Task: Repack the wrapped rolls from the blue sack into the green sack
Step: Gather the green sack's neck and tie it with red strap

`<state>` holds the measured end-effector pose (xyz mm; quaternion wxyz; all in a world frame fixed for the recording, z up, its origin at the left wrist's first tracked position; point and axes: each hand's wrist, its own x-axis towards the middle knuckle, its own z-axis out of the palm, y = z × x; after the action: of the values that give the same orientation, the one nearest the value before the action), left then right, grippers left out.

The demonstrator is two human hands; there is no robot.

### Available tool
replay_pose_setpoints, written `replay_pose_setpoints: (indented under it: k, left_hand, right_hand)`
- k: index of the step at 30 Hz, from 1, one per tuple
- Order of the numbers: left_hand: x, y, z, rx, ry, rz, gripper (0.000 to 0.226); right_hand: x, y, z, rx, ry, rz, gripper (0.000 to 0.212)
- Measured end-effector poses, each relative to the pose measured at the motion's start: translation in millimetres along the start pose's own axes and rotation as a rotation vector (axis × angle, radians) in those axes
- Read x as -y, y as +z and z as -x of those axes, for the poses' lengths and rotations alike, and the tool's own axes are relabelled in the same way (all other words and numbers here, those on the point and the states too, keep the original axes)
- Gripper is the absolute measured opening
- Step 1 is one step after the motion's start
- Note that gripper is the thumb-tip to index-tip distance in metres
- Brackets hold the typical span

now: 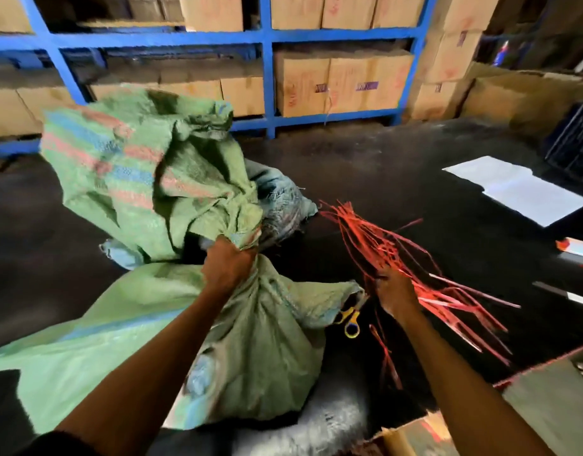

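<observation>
1. Head view. The left hand (pixel 229 263) gripped the gathered neck of the green sack (pixel 257 340), fingers curled tight round the bunched cloth. The sack lay on the dark floor (pixel 398 166) just before the person.
2. The right hand (pixel 395 292) held a bundle of red plastic strips (pixel 411 258), fanned outward; the fingers' own curl was mostly hidden behind the strips.
3. Handling, judged: woven sack cloth looked soft, crumpling, somewhat slick; the bunched neck seemed the surest place to hold. The bulging body suggested weight, better dragged than lifted.
4. Contents: pale blue shapes showed faintly through the green weave; the rolls themselves could not be made out.
5. A second green sack (pixel 135 166) stood slumped behind, mouth open. The blue sack (pixel 280 199) lay crumpled beside it, apparently slack.
6. Yellow-handled scissors (pixel 351 320) lay touching the near sack's edge.
</observation>
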<state>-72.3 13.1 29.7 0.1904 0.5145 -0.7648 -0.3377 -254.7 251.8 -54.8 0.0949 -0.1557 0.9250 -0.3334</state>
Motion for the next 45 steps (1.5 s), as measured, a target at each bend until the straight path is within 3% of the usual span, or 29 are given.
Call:
replay_pose_setpoints:
  k: [3,6,12,14,16,18,21,23,27,29,30,33,35,39,43,45]
  left_hand:
    - [3.9,7.8,-0.5,-0.04,0.015,-0.06,0.058]
    - [2.1,10.2,-1.2,-0.075,0.022,-0.098,0.055]
    - [7.7,7.1,-0.4,-0.069,0.038,0.038,0.062]
    - [14.2,5.1,-0.6,-0.059,0.061,0.192,0.057]
    - [21.7,2.7,0.4,-0.032,0.057,0.355,0.057]
    - [23.3,-4.1,4.5,0.025,0.045,0.539,0.041]
    - [15.9,-24.9,16.6,0.085,0.033,0.821,0.033]
    - [22.2,-38.3,19.0,0.102,-0.012,0.952,0.037]
    - [57.9,-54.6,2.8,0.137,-0.104,1.106,0.094]
    - [55.4,-68.9,9.7,0.138,-0.085,1.124,0.091]
    - [52.4,-74.9,14.6,0.117,-0.023,1.127,0.075]
    - [43.8,-92.6,29.6,0.091,0.134,0.94,0.027]
    - [44.4,-107.1,35.8,0.12,0.177,0.812,0.024]
    - [41.1,-133.6,41.4,0.138,0.231,0.527,0.019]
    - [41.3,-136.9,21.4,-0.08,0.392,-0.003,0.06]
    - [42.0,-135.9,11.8,-0.095,0.367,-0.159,0.073]
  right_hand:
    - [-27.5,2.7,-18.1,0.03,0.03,0.269,0.039]
    - [-34.1,16.2,-27.8,0.067,-0.002,0.446,0.029]
    - [-35.3,26.6,-38.4,-0.038,-0.072,0.471,0.021]
    - [-22.3,22.6,-46.2,-0.1,-0.057,0.334,0.021]
    - [2.5,8.4,-55.7,-0.163,-0.009,0.029,0.023]
    - [32.7,-8.5,-65.5,-0.201,0.023,-0.265,0.021]
    - [87.0,-25.5,-71.4,-0.222,-0.117,-0.443,0.011]
    - [123.6,-21.2,-69.2,-0.173,-0.215,-0.456,0.013]
    - [203.2,19.1,-26.4,0.062,-0.561,-0.372,0.02]
    - [236.1,47.1,1.1,0.21,-0.707,-0.356,0.016]
    - [249.4,56.6,17.8,0.306,-0.739,-0.317,0.014]
    - [272.4,78.5,54.9,0.525,-0.729,-0.204,0.022]
    - [280.0,78.0,69.0,0.543,-0.729,-0.245,0.033]
    - [281.2,68.9,76.7,0.682,-0.779,-0.348,0.029]
    - [265.4,65.9,74.5,0.759,-0.58,-0.389,0.043]
    - [255.7,66.6,72.1,0.746,-0.443,-0.475,0.031]
